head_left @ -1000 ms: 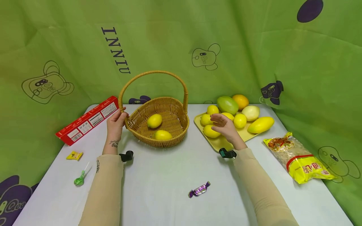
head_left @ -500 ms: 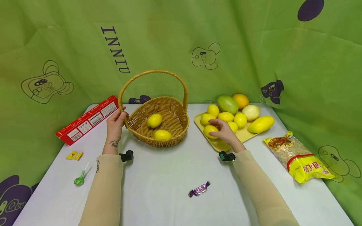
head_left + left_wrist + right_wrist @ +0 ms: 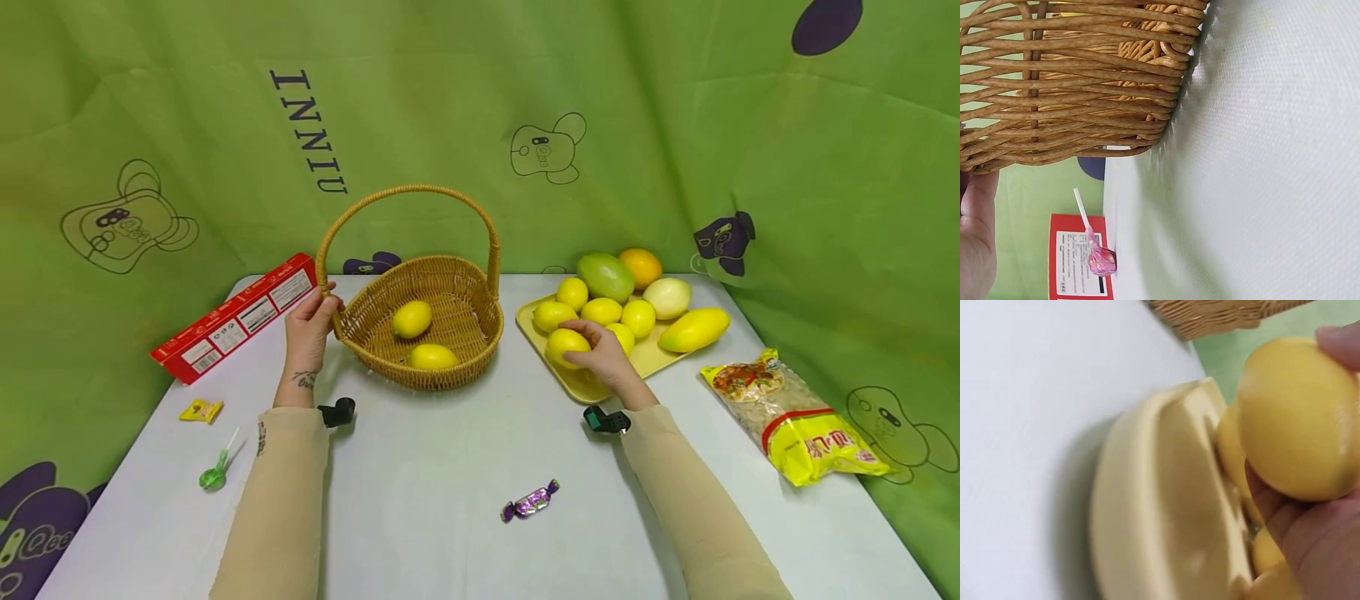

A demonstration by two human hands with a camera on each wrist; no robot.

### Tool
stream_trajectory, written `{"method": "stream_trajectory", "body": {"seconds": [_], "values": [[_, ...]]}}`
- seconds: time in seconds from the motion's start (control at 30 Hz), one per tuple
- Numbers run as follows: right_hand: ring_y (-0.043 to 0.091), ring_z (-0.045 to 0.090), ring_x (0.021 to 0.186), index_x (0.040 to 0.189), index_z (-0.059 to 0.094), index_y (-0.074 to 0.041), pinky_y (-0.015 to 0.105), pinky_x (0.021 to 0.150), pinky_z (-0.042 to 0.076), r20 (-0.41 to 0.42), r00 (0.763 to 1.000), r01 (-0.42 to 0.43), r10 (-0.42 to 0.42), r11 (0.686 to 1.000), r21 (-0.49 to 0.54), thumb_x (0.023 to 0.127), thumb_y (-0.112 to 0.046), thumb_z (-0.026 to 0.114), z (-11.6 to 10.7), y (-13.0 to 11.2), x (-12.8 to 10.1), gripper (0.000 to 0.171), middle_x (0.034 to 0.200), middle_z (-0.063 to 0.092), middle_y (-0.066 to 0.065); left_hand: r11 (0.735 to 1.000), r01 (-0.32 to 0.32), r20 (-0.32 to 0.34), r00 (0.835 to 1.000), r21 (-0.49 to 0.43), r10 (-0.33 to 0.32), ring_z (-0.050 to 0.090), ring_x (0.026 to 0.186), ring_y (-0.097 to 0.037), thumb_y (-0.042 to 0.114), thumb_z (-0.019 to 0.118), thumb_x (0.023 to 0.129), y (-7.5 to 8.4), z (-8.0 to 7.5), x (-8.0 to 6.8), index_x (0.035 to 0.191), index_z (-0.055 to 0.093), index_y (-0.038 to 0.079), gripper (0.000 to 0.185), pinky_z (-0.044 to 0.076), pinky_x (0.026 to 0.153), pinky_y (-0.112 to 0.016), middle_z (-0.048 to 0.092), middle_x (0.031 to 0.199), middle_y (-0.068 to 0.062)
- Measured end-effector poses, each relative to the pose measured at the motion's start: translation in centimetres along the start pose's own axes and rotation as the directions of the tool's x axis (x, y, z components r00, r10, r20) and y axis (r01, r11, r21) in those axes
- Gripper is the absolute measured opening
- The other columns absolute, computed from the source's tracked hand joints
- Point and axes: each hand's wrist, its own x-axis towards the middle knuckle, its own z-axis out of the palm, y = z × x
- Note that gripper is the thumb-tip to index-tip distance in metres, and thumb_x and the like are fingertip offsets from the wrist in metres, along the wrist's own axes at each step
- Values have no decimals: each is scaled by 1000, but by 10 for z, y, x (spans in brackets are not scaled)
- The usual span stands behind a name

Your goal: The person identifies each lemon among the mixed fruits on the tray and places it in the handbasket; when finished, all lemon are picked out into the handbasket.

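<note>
In the head view my left hand (image 3: 310, 323) grips the wicker basket (image 3: 431, 382) where its tall handle meets the rim. Two lemons, one farther back (image 3: 412, 319) and one near the front (image 3: 433, 357), lie inside. My right hand (image 3: 611, 360) pinches another lemon (image 3: 564, 347) between thumb and fingers, over the front left of the yellow tray (image 3: 588, 390). The right wrist view shows this lemon (image 3: 1300, 419) raised above the tray's edge (image 3: 1125, 500). Several more lemons stay on the tray, one partly hidden behind my right hand.
Behind and right of the tray's lemons are a green mango (image 3: 606, 277), an orange fruit (image 3: 641, 268), a pale fruit (image 3: 667, 298) and a yellow mango (image 3: 694, 330). Around lie a food bag (image 3: 795, 417), red box (image 3: 236, 317), purple candy (image 3: 531, 502), yellow candy (image 3: 201, 411) and green lollipop (image 3: 213, 475).
My right hand has come down onto the front lemon, closed its fingers round it and lifted it slightly. The left hand and basket have stayed in place.
</note>
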Motion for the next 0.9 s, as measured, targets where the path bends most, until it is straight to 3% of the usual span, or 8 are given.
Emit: {"method": "stream_trajectory", "body": {"seconds": [0.13,0.27,0.33,0.47,0.57,0.73,0.9], "values": [[13,46,112,126,47,6,15,91,41,21,997,69,-72,992,105,77,6,65,3,-12,-1,52,129,50,12,1000,11,-1,1000,10,-11,58,87,-12,21,63,88,2,0,-1,116,63,11,30,51,74,-17,62,81,3],[8,49,110,125,47,9,15,90,42,51,986,147,-158,974,171,77,8,64,15,-26,5,51,121,56,0,1000,-1,2,1000,3,1,58,85,-11,23,64,88,3,-1,-1,116,63,11,31,51,74,-17,62,81,3],[9,51,108,125,47,10,17,90,43,68,980,170,-186,966,193,77,8,64,24,-33,9,51,121,57,2,1000,-13,6,1000,0,13,58,84,-10,23,64,88,3,-1,-2,116,63,9,32,51,73,-17,63,80,4],[13,53,104,126,48,9,21,84,46,115,971,182,-212,957,226,78,8,63,46,-52,19,50,127,51,20,999,-39,18,999,-10,39,60,80,-8,21,63,88,2,-1,-2,115,63,5,32,52,70,-17,64,78,5],[14,53,100,126,47,8,22,81,48,150,966,172,-210,958,230,79,8,63,64,-66,28,50,129,47,25,998,-54,30,998,-13,54,60,79,-8,18,63,88,2,-1,-1,115,62,2,31,53,69,-17,65,77,5],[17,53,96,124,51,5,25,80,46,190,965,148,-181,973,177,77,7,64,94,-85,45,48,126,52,20,999,-54,45,998,8,54,60,79,-9,18,62,89,7,-1,-1,115,62,-1,32,54,69,-19,65,78,4],[22,53,96,124,52,1,27,79,46,230,962,128,-147,987,96,79,4,65,119,-96,60,47,125,53,15,997,-39,59,998,59,35,59,81,-9,21,61,90,17,1,2,110,66,5,26,53,69,-19,65,80,4]]}}
